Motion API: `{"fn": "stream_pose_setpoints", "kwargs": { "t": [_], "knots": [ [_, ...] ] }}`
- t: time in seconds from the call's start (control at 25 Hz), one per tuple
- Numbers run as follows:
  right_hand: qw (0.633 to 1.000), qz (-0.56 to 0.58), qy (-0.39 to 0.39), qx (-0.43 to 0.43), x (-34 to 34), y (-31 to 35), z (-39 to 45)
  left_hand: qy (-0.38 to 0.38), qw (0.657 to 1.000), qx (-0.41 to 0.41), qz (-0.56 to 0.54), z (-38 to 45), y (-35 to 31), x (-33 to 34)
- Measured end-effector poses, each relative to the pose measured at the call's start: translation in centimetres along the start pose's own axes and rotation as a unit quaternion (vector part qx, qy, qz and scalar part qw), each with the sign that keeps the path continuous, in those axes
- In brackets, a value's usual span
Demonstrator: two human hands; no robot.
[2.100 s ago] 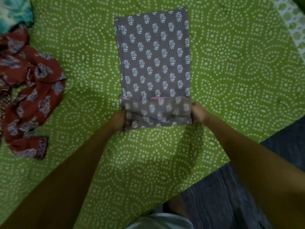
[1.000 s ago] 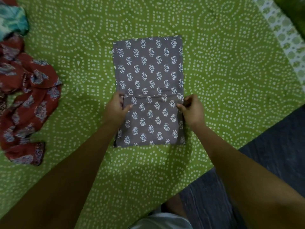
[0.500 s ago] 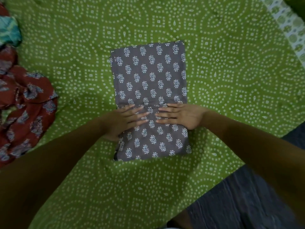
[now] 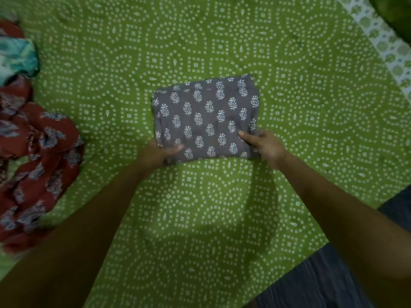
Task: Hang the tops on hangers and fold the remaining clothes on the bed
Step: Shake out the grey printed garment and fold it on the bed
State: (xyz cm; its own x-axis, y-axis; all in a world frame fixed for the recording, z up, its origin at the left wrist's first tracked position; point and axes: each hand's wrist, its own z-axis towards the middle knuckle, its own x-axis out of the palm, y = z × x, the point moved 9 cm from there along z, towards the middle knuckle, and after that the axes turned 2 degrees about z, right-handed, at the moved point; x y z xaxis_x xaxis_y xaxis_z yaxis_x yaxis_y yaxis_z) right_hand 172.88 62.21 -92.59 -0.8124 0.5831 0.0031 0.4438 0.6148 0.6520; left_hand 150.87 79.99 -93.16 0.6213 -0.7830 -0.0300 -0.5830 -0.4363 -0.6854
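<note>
now the big green bed cover (image 4: 222,207) with white dots is filling most of the view, and lots of bare green is lying all around the middle. its edge is running across the bottom right corner, where a dark floor (image 4: 322,285) is showing. a red flowery cloth (image 4: 42,156) is lying crumpled at the left side, cut off by the edge of the view, and a bit of blue-green cloth (image 4: 15,56) is sitting above it, also cut off. the folded grey cloth (image 4: 206,116) with little white leaves is lying flat in the middle of the bed, well apart from the red one. the left hand (image 4: 155,154) is holding its near left corner, thumb on top, the other fingers hiding under the cloth. the right hand (image 4: 264,145) is pinching the near right corner, thumb on top and fingers curled under. the whole view is a little blurry.
</note>
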Motion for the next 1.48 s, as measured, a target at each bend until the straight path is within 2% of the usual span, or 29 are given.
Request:
{"fn": "stream_pose_setpoints", "kwargs": {
  "t": [0.12,0.2,0.28,0.4,0.48,0.64,0.72,0.76,0.8,0.84,0.88,0.92,0.96,1.0,1.08,1.12,1.24,1.36,1.48],
  "knots": [
    [0.996,-0.060,0.032,0.058,0.2,-4.2,-3.6,0.016,0.999,-0.050,0.011,-3.9,4.6,1.5],
    [0.997,-0.023,0.026,0.068,0.2,-5.3,-4.8,0.003,0.994,-0.092,-0.065,-5.3,5.8,1.6],
    [0.998,0.054,-0.010,0.031,0.1,-3.5,-4.0,-0.008,0.981,-0.103,-0.165,-4.7,4.4,1.6],
    [0.993,0.080,-0.069,-0.061,0.4,1.0,-1.4,-0.130,0.979,-0.055,-0.150,-2.5,1.0,0.8],
    [0.987,0.083,-0.094,-0.105,0.6,3.0,0.2,-0.226,0.961,-0.040,-0.154,-1.9,0.1,0.4],
    [0.982,0.056,-0.105,-0.143,0.6,4.6,1.5,-0.291,0.941,0.006,-0.174,-1.5,0.6,0.0],
    [0.978,0.051,-0.121,-0.161,0.6,4.9,1.9,-0.323,0.938,0.063,-0.113,-1.9,0.0,-0.6],
    [0.973,0.039,-0.147,-0.171,0.4,4.9,1.9,-0.349,0.931,0.100,-0.038,-2.4,-0.7,-0.8],
    [0.963,-0.011,-0.198,-0.183,-0.2,4.9,1.4,-0.391,0.909,0.126,0.068,-3.3,-1.7,-0.8],
    [0.937,-0.095,-0.271,-0.199,-0.8,5.1,0.3,-0.442,0.868,0.136,0.182,-4.3,-2.6,-0.5],
    [0.896,-0.188,-0.336,-0.222,-1.0,5.5,-1.3,-0.476,0.821,0.150,0.279,-5.3,-3.6,0.3],
    [0.855,-0.270,-0.358,-0.262,0.1,5.9,-3.0,-0.472,0.786,0.190,0.350,-6.0,-4.6,1.8],
    [0.826,-0.334,-0.333,-0.308,2.1,5.6,-4.2,-0.411,0.775,0.246,0.412,-5.8,-5.3,4.3],
    [0.810,-0.396,-0.271,-0.338,4.7,4.6,-4.8,-0.324,0.766,0.289,0.474,-5.2,-4.8,6.9],
    [0.783,-0.504,-0.144,-0.335,8.4,0.5,-4.2,-0.196,0.740,0.284,0.577,-3.5,-1.8,9.8],
    [0.767,-0.548,-0.122,-0.312,9.0,-1.2,-3.4,-0.180,0.738,0.258,0.597,-2.7,-0.6,9.6],
    [0.725,-0.607,-0.186,-0.268,8.2,-0.3,0.1,-0.214,0.739,0.216,0.602,0.1,-1.1,7.7],
    [0.715,-0.610,-0.227,-0.257,7.6,4.5,3.6,-0.252,0.730,0.207,0.600,3.3,-5.3,6.5],
    [0.712,-0.594,-0.228,-0.298,7.3,5.3,4.0,-0.281,0.734,0.209,0.582,4.1,-6.4,6.0]
  ]
}}
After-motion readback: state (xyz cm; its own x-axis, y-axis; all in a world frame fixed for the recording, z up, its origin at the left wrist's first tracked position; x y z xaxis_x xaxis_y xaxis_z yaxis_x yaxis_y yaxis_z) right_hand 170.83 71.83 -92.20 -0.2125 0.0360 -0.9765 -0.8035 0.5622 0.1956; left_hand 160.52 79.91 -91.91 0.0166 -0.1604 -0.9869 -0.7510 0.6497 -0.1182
